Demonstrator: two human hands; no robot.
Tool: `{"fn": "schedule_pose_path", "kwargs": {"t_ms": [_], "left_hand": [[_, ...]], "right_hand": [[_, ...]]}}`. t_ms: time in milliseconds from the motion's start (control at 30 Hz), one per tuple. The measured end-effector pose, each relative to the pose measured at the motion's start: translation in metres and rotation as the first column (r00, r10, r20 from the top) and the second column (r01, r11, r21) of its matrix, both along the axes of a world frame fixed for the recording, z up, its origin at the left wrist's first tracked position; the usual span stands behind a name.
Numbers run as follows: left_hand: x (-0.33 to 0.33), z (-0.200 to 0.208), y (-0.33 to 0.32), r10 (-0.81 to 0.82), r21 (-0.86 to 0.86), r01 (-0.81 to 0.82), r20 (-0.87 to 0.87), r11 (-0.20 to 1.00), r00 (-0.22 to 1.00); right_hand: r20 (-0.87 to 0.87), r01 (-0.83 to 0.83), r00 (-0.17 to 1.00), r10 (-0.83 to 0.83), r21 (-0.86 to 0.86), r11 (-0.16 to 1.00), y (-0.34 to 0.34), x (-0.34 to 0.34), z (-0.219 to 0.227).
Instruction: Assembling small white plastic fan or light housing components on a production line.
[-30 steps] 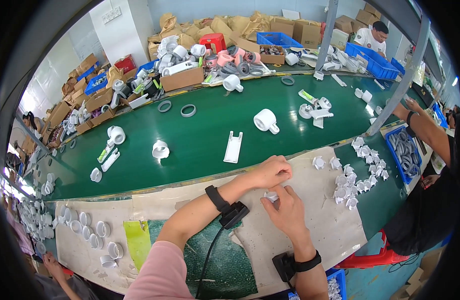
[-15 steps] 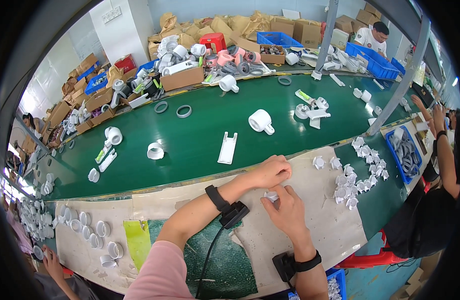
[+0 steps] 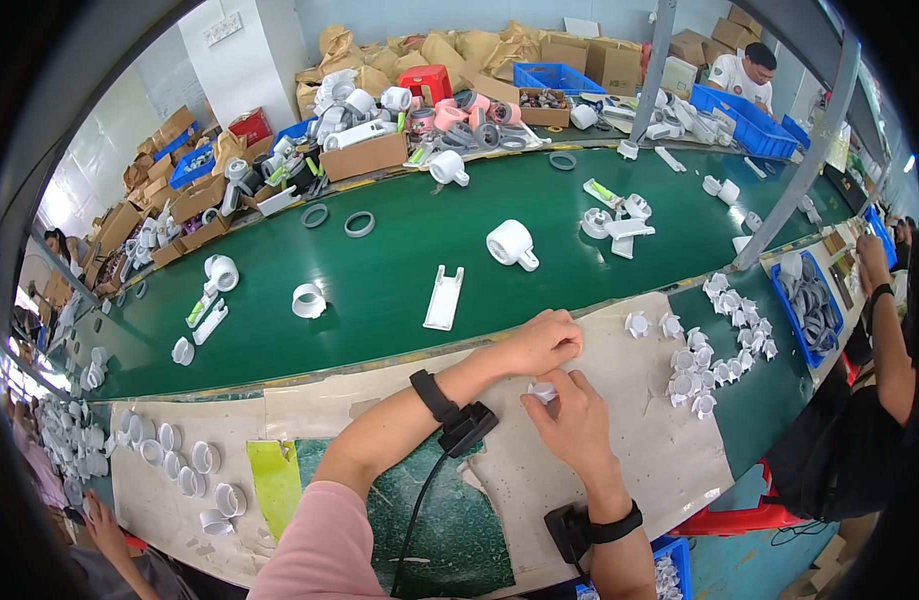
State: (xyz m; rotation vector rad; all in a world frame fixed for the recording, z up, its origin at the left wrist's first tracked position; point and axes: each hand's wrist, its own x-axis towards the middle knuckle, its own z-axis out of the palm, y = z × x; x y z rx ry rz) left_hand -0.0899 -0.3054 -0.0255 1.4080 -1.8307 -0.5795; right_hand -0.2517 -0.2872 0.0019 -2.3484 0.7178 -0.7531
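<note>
My right hand (image 3: pixel 574 420) pinches a small white plastic part (image 3: pixel 542 392) between thumb and fingers, over the cardboard-covered bench. My left hand (image 3: pixel 544 342) reaches across just above it, fingers curled together and pointing right; whatever they hold, if anything, is hidden. The two hands are close to each other. To their right lie several white finned plastic cups (image 3: pixel 691 370), some singly and some bunched. Each wrist wears a black strap with a small black box.
Beyond the bench a green conveyor belt (image 3: pixel 379 290) carries white housings (image 3: pixel 511 244), grey rings and a flat white handle piece (image 3: pixel 443 298). White rings (image 3: pixel 191 482) stand at left. A blue basket (image 3: pixel 807 308) of grey parts sits at right, near a co-worker's arm (image 3: pixel 887 330).
Parts on the belt have shifted slightly to the left. The co-worker's arms at right have moved. My hands stay in the same place.
</note>
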Motion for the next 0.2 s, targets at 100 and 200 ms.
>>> {"fn": "schedule_pose_path", "kwargs": {"t_ms": [100,200], "left_hand": [[-0.0004,0.0003,0.0002,0.002,0.002,-0.002,-0.001,1.0,1.0],[0.0002,-0.0009,-0.0001,0.0,0.01,0.0,0.004,1.0,1.0]], "right_hand": [[-0.003,-0.002,1.0,0.002,-0.003,1.0,-0.0003,0.0,-0.0002],[-0.01,0.002,1.0,-0.002,0.004,1.0,-0.0002,-0.0002,-0.0004]]}}
